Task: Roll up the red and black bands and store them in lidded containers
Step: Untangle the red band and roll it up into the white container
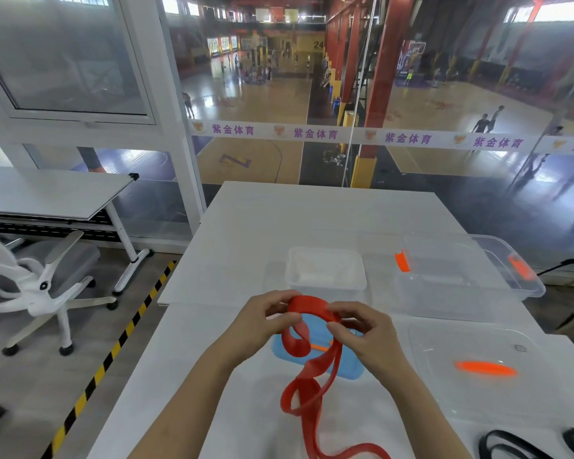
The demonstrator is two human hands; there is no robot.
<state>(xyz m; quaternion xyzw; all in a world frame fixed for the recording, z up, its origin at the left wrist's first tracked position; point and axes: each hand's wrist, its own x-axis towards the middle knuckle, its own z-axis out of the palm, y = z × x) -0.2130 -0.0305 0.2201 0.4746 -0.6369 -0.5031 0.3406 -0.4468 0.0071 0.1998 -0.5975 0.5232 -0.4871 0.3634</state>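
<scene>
Red band [304,384] hangs between both hands above the near part of the counter [312,220]. We have the rolling step in hand, at its start by our estimate.

1. Left grip [262,318]: thumb and curled fingers pinch the left side of the top turn. This side appears to anchor the core of the roll.
2. Right grip [362,329]: thumb and fingertips pinch the right side of the same turn. It looks placed to feed band onto the core.
3. Slack: most of the length trails down in loose, twisted loops onto the counter toward us. We judge that the twists need flattening if the roll is to wind evenly.

Storage parts lie within reach:
- Tub [292,270], clear and open, just beyond the hands; its size suits one rolled band.
- Blue lid [348,366], flat on the counter under the hands, probably set off to keep the tub mouth free.
- Bin [527,293], clear with orange latches, to the right, open.
- Bin lid [444,342], with orange handle, nearer on the right.
- Black band [492,434], unrolled at the near right edge, partly out of view.

Neither band is stored yet.
</scene>
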